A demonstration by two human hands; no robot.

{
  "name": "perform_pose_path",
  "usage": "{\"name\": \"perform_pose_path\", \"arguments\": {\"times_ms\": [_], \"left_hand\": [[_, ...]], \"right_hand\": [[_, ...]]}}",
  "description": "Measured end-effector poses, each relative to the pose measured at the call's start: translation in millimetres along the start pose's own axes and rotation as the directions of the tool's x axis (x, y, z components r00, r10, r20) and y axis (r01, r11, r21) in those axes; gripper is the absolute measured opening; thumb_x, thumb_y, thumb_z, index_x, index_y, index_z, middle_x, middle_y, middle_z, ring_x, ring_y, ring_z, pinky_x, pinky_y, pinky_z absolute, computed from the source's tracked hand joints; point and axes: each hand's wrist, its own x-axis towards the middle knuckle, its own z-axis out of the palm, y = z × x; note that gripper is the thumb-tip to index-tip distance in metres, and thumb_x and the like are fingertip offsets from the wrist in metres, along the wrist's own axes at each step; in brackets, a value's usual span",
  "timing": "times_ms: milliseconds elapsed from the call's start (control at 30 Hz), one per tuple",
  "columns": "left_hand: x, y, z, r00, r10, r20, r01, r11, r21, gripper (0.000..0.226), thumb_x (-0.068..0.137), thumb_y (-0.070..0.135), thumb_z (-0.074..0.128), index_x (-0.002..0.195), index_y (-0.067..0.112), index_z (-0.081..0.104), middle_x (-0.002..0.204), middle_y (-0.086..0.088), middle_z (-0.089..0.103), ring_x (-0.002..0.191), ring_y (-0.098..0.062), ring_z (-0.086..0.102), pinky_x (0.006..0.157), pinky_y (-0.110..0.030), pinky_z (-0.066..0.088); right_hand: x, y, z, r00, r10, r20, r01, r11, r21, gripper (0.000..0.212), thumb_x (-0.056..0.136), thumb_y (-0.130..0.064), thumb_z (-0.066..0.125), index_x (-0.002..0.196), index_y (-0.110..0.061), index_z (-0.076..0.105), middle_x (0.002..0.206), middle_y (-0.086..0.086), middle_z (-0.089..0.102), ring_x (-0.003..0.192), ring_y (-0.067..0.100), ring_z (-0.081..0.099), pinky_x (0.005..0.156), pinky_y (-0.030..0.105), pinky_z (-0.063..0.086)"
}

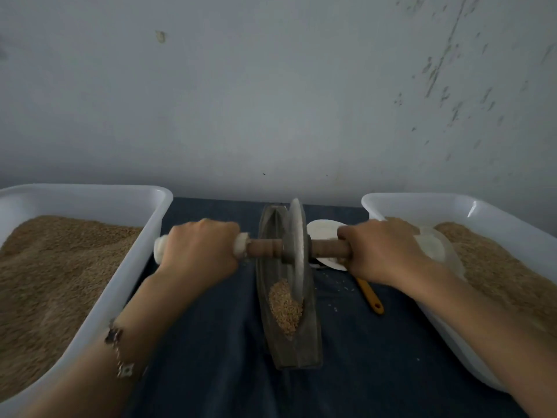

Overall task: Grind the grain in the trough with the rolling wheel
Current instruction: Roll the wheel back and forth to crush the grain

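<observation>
Grain (285, 306) lies heaped in the near end of your one trough (288, 351), on the blue-covered worktop (211, 342). One wheel (297, 245) stands upright in it. Your left hand (200, 248) and right hand (381, 250) each curl round an end of the axle (265, 248). Two white tubs (144, 236) of grain flank you; one yellow handle (371, 295) lies right.

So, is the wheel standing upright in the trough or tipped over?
Upright: the wheel stands on edge in the trough, beside the grain.
</observation>
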Motion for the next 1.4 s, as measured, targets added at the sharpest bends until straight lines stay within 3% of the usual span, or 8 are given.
{"name": "perform_pose_path", "arguments": {"times_ms": [100,200,467,667,867,1000,1167,1400], "left_hand": [[-24.6,4.0,8.6,0.995,0.023,0.101,-0.021,1.000,-0.017,0.023,0.079,0.033,0.050,0.063,0.031,0.033,0.063,0.012,0.040,0.061,-0.011,0.042,0.055,-0.027,0.031],[-37.2,5.1,16.1,0.991,0.016,0.136,-0.013,1.000,-0.017,0.023,0.080,0.033,0.049,0.064,0.033,0.033,0.063,0.012,0.042,0.056,-0.006,0.038,0.048,-0.024,0.023],[-37.7,1.1,26.5,0.987,-0.016,0.163,0.020,1.000,-0.021,0.019,0.079,0.035,0.049,0.065,0.032,0.037,0.065,0.012,0.049,0.056,-0.004,0.043,0.047,-0.024,0.024],[-25.4,-0.7,38.2,0.986,-0.045,0.162,0.048,0.999,-0.013,0.016,0.078,0.037,0.049,0.066,0.030,0.043,0.064,0.011,0.050,0.054,-0.004,0.042,0.046,-0.024,0.022],[7.5,-6.2,55.1,0.963,-0.088,0.254,0.121,0.986,-0.118,0.008,0.076,0.034,0.055,0.072,0.028,0.053,0.071,0.009,0.056,0.063,-0.009,0.053,0.054,-0.026,0.036],[36.0,-7.3,64.6,0.974,-0.090,0.209,0.110,0.990,-0.086,0.013,0.079,0.035,0.054,0.069,0.028,0.049,0.069,0.010,0.053,0.058,-0.008,0.046,0.053,-0.027,0.028],[66.8,-10.2,72.7,0.980,-0.080,0.183,0.100,0.990,-0.099,0.012,0.081,0.034,0.052,0.072,0.028,0.048,0.071,0.009,0.051,0.065,-0.013,0.050,0.064,-0.030,0.036],[51.1,-8.1,76.6,0.991,-0.068,0.118,0.076,0.995,-0.065,0.010,0.085,0.032,0.053,0.078,0.027,0.047,0.071,0.010,0.050,0.066,-0.011,0.050,0.063,-0.028,0.036]], "right_hand": [[-23.7,-7.1,12.1,0.991,-0.040,0.125,0.032,0.997,0.067,0.010,0.071,-0.023,0.047,0.069,-0.028,0.039,0.061,-0.009,0.042,0.061,0.016,0.050,0.048,0.028,0.027],[-34.2,-10.6,20.1,0.990,-0.068,0.124,0.056,0.994,0.098,0.010,0.072,-0.026,0.049,0.078,-0.030,0.042,0.065,-0.010,0.035,0.072,0.022,0.058,0.053,0.028,0.034],[-32.0,-21.2,23.3,0.992,-0.056,0.113,0.049,0.997,0.064,0.021,0.076,-0.029,0.054,0.077,-0.030,0.033,0.083,-0.001,0.059,0.070,0.023,0.057,0.054,0.028,0.030],[-15.7,-24.5,33.4,0.994,-0.019,0.109,0.013,0.998,0.061,0.019,0.075,-0.027,0.056,0.073,-0.029,0.038,0.068,-0.006,0.049,0.059,0.017,0.043,0.051,0.028,0.033],[24.2,-20.9,55.0,0.998,-0.015,0.062,0.013,1.000,0.024,0.018,0.078,-0.039,0.055,0.073,-0.028,0.042,0.066,-0.007,0.046,0.061,0.018,0.042,0.050,0.028,0.026],[50.6,-11.6,69.4,0.998,0.004,0.069,-0.008,0.999,0.051,0.014,0.076,-0.038,0.053,0.072,-0.030,0.042,0.060,-0.009,0.038,0.060,0.016,0.044,0.050,0.028,0.025],[76.4,-6.9,76.4,0.996,0.076,0.045,-0.080,0.991,0.109,0.024,0.072,-0.021,0.053,0.061,-0.030,0.033,0.058,-0.011,0.038,0.051,0.007,0.036,0.050,0.026,0.022],[61.6,-12.9,73.8,0.997,0.078,0.004,-0.078,0.995,0.059,0.024,0.077,-0.022,0.055,0.066,-0.026,0.033,0.063,-0.009,0.040,0.053,0.012,0.036,0.048,0.026,0.020]]}}
